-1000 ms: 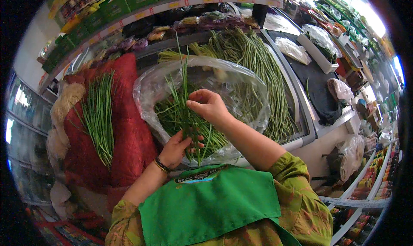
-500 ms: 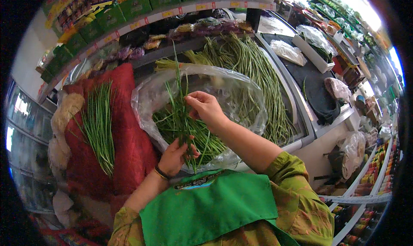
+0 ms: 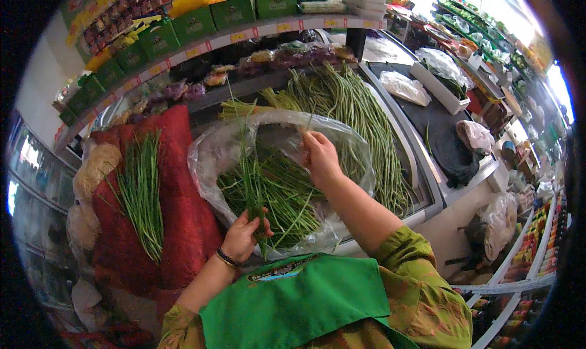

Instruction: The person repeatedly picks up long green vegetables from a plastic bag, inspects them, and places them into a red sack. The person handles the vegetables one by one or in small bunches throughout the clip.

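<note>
My left hand (image 3: 243, 234) is closed round the lower part of a small bunch of green chives (image 3: 249, 181), whose thin tips point up and away from me. To its right, my right hand (image 3: 321, 158) is raised over the bag, its fingertips pinched on a thin pale blade (image 3: 310, 122). Beneath both hands a clear plastic bag (image 3: 204, 156) lies wide open, with a heap of loose chives (image 3: 290, 205) inside. On the left, a laid-out bunch of chives (image 3: 140, 190) rests on a red mesh sack (image 3: 192, 227).
Long green beans (image 3: 366, 123) are spread in the display case beyond the bag. A shelf edge (image 3: 244, 34) with green boxes runs across the back. At right, a black surface (image 3: 415, 114) bears a bagged white item (image 3: 405, 87) and a white tray (image 3: 441, 87).
My right hand has drawn away from the bunch to the right, with a thin blade between its fingertips. My left hand keeps hold of the bunch and has shifted slightly left and lower.
</note>
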A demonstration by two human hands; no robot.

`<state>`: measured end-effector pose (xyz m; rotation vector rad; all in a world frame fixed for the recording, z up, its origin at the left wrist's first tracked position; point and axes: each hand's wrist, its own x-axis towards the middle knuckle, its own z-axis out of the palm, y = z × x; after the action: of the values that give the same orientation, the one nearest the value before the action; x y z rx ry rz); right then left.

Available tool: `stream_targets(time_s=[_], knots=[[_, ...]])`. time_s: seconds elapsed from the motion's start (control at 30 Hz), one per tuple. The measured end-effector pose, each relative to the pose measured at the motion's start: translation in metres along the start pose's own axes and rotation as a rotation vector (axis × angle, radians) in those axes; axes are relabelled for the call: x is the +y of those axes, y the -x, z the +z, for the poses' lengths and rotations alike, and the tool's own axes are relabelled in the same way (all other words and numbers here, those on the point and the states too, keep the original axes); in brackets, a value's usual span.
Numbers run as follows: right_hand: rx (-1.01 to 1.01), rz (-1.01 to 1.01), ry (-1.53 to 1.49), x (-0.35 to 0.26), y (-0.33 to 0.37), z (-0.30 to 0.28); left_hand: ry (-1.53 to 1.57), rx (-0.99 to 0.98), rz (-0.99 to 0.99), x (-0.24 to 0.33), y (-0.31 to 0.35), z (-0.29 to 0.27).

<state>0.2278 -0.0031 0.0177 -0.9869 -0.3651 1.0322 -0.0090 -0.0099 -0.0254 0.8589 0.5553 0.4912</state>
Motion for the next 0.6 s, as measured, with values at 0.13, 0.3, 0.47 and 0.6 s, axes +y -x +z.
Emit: stream_targets(time_s=[0.13, 0.3, 0.47, 0.6], knots=[[0.129, -0.006, 0.273, 0.027, 0.009, -0.04, -0.005, -0.012, 0.046, 0.003, -0.003, -0.006], [-0.222, 0.389, 0.485, 0.063, 0.039, -0.089, 0.01, -0.012, 0.051, 0.006, -0.002, -0.009], [-0.424, 0.841, 0.324, 0.086, 0.079, -0.052, -0.009, 0.003, 0.038, 0.01, 0.002, 0.001], [-0.51, 0.578, -0.166, 0.073, 0.084, -0.016, -0.105, 0.054, 0.057, 0.006, 0.004, 0.0]])
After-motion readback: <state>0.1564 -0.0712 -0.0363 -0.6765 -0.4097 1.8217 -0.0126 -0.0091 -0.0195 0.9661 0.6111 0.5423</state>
